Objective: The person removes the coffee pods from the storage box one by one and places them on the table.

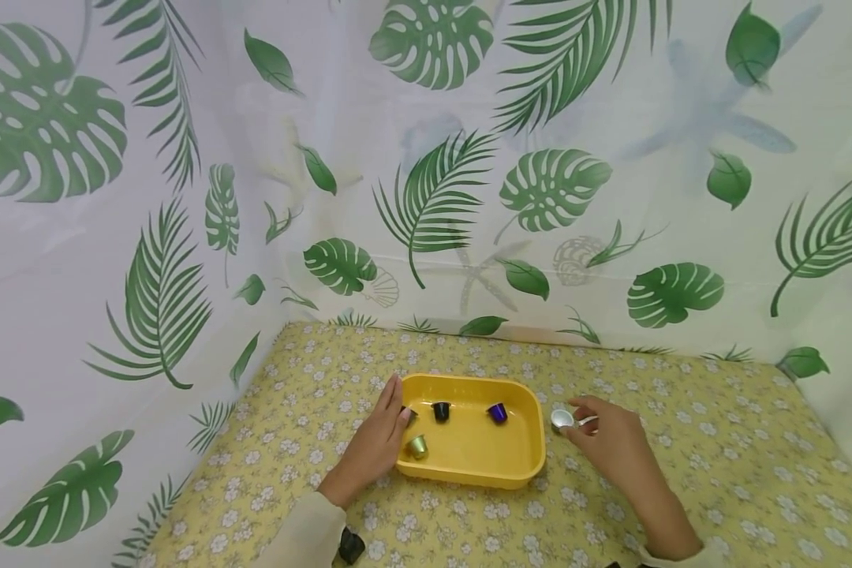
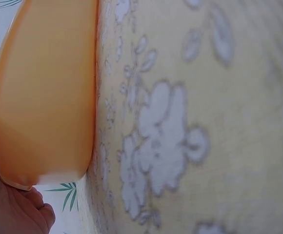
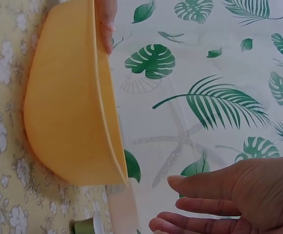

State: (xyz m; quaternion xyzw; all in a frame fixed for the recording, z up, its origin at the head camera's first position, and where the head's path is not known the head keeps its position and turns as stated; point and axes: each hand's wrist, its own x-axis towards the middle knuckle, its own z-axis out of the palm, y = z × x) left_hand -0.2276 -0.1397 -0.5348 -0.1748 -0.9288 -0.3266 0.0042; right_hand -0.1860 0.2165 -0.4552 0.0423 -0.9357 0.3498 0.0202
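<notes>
In the head view my left hand point(image 1: 376, 438) holds the left end of a yellow tray point(image 1: 468, 476), its thumb over the rim. Inside the tray lie a black coffee capsule point(image 1: 441, 411), a purple capsule point(image 1: 497, 412) and a gold-green capsule point(image 1: 416, 446). Another dark capsule is partly hidden by the left thumb. To the right of the tray, a green capsule point(image 3: 84, 226) with a silver lid rests on the cloth. My right hand point(image 1: 610, 438) is close beside this capsule, its fingers extended and apart from it in the right wrist view.
A yellow flowered cloth point(image 1: 738, 473) covers the table. White sheeting point(image 1: 454, 315) printed with green leaves stands behind it and along the left side. Beside the left sleeve is a small black object point(image 1: 351, 546).
</notes>
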